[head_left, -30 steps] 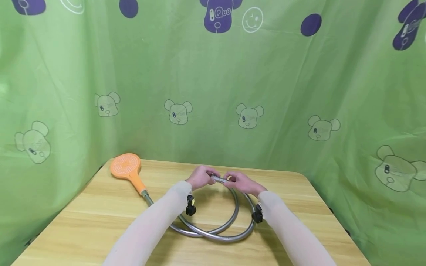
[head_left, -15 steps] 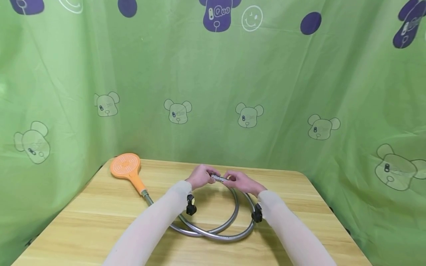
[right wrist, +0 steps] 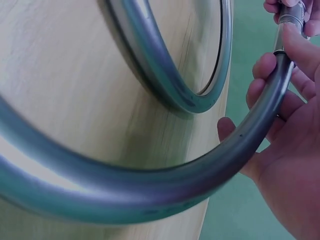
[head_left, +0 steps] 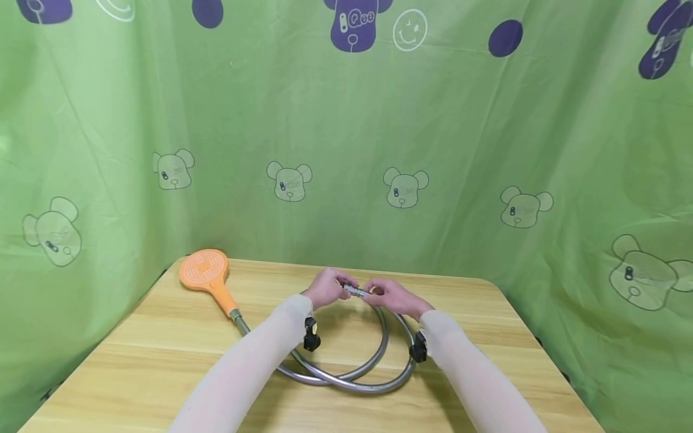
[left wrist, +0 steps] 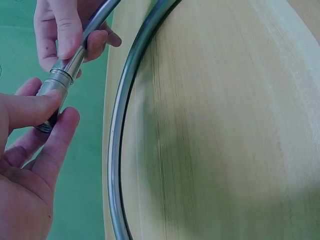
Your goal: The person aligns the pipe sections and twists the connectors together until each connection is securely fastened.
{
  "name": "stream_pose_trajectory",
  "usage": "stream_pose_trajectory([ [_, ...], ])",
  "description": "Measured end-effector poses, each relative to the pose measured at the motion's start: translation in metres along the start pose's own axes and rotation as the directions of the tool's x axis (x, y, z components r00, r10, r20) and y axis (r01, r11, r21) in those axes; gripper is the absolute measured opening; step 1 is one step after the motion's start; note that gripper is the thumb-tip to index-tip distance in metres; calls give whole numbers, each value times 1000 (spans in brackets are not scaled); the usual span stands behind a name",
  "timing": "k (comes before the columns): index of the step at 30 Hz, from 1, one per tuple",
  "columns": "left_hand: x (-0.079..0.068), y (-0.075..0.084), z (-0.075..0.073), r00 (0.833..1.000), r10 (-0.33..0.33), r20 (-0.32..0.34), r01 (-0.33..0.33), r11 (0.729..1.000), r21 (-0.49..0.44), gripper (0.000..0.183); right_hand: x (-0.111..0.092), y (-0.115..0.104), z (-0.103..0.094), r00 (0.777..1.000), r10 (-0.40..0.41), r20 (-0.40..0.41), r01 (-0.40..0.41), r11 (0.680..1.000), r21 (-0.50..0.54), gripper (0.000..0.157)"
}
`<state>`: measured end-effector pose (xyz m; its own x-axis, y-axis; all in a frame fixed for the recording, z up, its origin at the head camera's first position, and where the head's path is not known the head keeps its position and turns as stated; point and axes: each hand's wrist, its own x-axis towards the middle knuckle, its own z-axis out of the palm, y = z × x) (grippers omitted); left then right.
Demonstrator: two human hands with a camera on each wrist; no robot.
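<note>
An orange shower head (head_left: 203, 270) lies at the table's back left, its handle joined to a silver shower hose (head_left: 373, 388) that loops across the middle. The hose's free end carries a ribbed metal connector (left wrist: 59, 80), raised toward the far edge. My left hand (head_left: 326, 288) pinches this connector between thumb and fingers; threads show at its open end in the left wrist view. My right hand (head_left: 396, 297) grips the hose just behind the connector, thumb along the metal sleeve. In the right wrist view, its fingers (right wrist: 264, 66) curl around the hose.
The wooden table (head_left: 135, 361) has rounded far corners. A green patterned curtain (head_left: 346, 228) hangs close behind it and along both sides. Small black wrist cameras sit under both wrists, the right one (head_left: 419, 347) overlapping the hose loop in the head view.
Both hands stay in place with the connector between them; only tiny shifts of the fingers and connector show. The shower head and hose loops lie as before.
</note>
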<state>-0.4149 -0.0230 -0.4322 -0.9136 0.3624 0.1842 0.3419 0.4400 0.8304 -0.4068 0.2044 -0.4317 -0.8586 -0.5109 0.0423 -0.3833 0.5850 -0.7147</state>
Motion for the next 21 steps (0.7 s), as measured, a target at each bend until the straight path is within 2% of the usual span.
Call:
stream_pose_trajectory([
  [4,-1,0,0,1000,3,-5,-3,1000,6,34,1,-1,-1,999,-27,34,28,1000,-12,28],
  [8,-4,1,-2,1000,1,-9,-1,1000,8,34,0,-2,0,999,-7,35,8,1000,-17,32],
  [16,-2,0,-3,1000,4,-19,-5,1000,-26,33,1,-5,4,998,25,-57,-24,1000,10,20],
  [21,-3,1,-3,1000,4,-21,-4,1000,-15,34,2,-3,3,999,1,-49,-1,1000,-10,13],
])
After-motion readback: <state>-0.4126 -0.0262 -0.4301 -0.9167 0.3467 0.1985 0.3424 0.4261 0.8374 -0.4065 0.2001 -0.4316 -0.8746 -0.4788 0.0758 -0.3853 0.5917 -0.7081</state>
